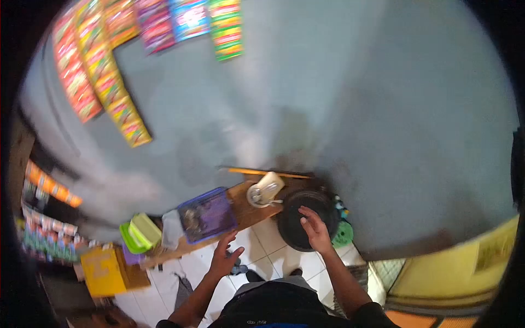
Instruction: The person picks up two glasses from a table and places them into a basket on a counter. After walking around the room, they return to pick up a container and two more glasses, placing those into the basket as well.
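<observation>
My left hand (225,256) is raised in front of me with its fingers apart and nothing in it. Just beyond it, a purple basket (221,214) with small items inside sits on a wooden bench (243,197). My right hand (315,229) is held out with fingers spread, also holding nothing. It overlaps a round black bin (290,224) on the floor in this view. Between the hands and the wall, a cream-coloured container and a clear cup (260,195) stand at the bench's right end.
Strips of colourful sachets (117,104) hang on the grey wall (383,109). Green tubs (143,232) and a yellow box (104,271) are at the left, near shelves of packaged goods (49,235). A green round object (343,233) lies right of the bin. White tiles (257,249) cover the floor.
</observation>
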Demonstrator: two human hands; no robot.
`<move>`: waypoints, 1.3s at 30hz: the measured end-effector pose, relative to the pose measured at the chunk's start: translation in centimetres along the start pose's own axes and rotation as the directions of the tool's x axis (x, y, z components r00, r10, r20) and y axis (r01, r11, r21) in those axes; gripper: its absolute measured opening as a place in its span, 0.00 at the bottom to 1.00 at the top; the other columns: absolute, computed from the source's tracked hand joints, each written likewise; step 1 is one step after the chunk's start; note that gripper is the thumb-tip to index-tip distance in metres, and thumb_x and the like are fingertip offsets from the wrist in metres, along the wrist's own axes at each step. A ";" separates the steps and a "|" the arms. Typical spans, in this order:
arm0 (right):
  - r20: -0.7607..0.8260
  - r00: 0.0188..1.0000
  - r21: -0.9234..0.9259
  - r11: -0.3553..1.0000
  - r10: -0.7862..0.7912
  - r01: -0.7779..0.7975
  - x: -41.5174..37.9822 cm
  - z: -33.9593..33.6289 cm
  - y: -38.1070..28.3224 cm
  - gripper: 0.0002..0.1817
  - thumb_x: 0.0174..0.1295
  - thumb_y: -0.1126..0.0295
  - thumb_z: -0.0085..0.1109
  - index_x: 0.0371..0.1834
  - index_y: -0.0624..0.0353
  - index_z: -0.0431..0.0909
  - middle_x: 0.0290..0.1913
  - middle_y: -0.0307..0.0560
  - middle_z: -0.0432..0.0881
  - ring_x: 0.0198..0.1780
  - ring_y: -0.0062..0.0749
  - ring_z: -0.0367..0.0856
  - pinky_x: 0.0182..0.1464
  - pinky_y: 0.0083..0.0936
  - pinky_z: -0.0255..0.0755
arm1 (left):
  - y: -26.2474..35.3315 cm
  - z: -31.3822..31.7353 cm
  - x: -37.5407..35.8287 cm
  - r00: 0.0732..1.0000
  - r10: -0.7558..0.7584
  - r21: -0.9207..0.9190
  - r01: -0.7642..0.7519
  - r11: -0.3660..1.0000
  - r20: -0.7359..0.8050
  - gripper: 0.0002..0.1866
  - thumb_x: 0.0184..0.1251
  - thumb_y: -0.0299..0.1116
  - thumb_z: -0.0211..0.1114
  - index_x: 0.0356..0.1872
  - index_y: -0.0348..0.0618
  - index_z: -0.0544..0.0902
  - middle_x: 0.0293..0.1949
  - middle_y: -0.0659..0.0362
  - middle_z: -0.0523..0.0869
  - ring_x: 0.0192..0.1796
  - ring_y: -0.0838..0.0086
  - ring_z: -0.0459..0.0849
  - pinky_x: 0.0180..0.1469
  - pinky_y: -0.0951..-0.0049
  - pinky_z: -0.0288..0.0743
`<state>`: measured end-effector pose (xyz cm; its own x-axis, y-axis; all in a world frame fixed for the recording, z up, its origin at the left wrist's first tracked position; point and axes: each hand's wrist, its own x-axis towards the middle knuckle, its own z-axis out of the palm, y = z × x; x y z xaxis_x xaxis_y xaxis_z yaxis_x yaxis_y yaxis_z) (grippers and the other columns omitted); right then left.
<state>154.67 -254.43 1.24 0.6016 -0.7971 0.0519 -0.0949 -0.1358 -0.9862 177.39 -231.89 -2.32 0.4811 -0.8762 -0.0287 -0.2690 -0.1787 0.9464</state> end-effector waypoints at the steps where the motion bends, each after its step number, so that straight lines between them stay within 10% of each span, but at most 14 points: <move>1: -0.071 0.997 -0.002 1.000 -0.003 0.003 -1.6 -1.9 0.0 0.18 0.71 0.64 0.53 0.61 0.56 0.73 0.67 0.49 0.69 0.70 0.36 0.64 0.69 0.32 0.59 | 1.8 1.1 1.0 0.998 0.031 0.033 -0.033 0.999 0.055 0.31 0.62 0.39 0.69 0.66 0.48 0.69 0.67 0.52 0.70 0.64 0.62 0.73 0.62 0.59 0.68; 9: -0.535 0.844 0.114 0.992 0.021 0.048 -13.9 -15.0 -1.2 0.18 0.71 0.66 0.53 0.61 0.61 0.72 0.66 0.52 0.70 0.68 0.35 0.66 0.69 0.29 0.58 | 10.3 15.5 7.5 0.850 0.285 -0.338 -0.136 0.931 0.443 0.30 0.68 0.39 0.64 0.69 0.45 0.66 0.70 0.55 0.66 0.67 0.62 0.70 0.65 0.59 0.65; 17: -0.870 0.469 0.121 0.988 0.154 -0.100 -26.7 -18.2 -3.1 0.19 0.71 0.63 0.53 0.61 0.58 0.72 0.64 0.49 0.71 0.63 0.34 0.71 0.65 0.32 0.65 | 17.2 25.9 8.3 0.431 0.434 -0.445 -0.081 0.892 0.791 0.32 0.72 0.47 0.58 0.69 0.40 0.63 0.71 0.51 0.65 0.68 0.58 0.69 0.66 0.59 0.63; 21: -0.918 0.347 0.178 0.981 0.194 -0.080 -31.2 -13.5 -4.2 0.20 0.71 0.59 0.52 0.60 0.59 0.72 0.62 0.49 0.72 0.58 0.33 0.74 0.61 0.34 0.69 | 16.9 26.7 9.5 0.254 0.428 -0.428 -0.056 0.902 0.868 0.28 0.74 0.42 0.56 0.67 0.33 0.66 0.66 0.48 0.71 0.65 0.60 0.72 0.64 0.65 0.65; 25: -0.940 0.241 0.117 0.889 0.243 -0.442 -35.0 -7.4 -7.5 0.25 0.70 0.53 0.52 0.63 0.58 0.70 0.66 0.50 0.70 0.66 0.41 0.69 0.67 0.39 0.65 | 17.0 28.7 11.1 0.066 0.343 -0.336 -0.098 0.937 0.937 0.27 0.74 0.47 0.54 0.65 0.40 0.70 0.63 0.51 0.76 0.61 0.63 0.77 0.63 0.61 0.66; 39: -0.801 -0.476 0.420 0.907 0.362 -0.016 -41.9 16.4 -6.7 0.22 0.72 0.58 0.51 0.64 0.57 0.69 0.59 0.54 0.75 0.64 0.40 0.71 0.65 0.35 0.65 | 19.3 36.3 -5.8 -0.686 0.155 -0.298 -0.094 0.950 0.711 0.24 0.70 0.38 0.62 0.63 0.39 0.72 0.61 0.54 0.77 0.61 0.67 0.77 0.62 0.68 0.69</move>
<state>143.14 -210.48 3.08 -0.9564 -0.1412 -0.2558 0.2371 0.1367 -0.9618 139.10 -246.54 4.43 -0.9651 0.2546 -0.0621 -0.0520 0.0462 0.9976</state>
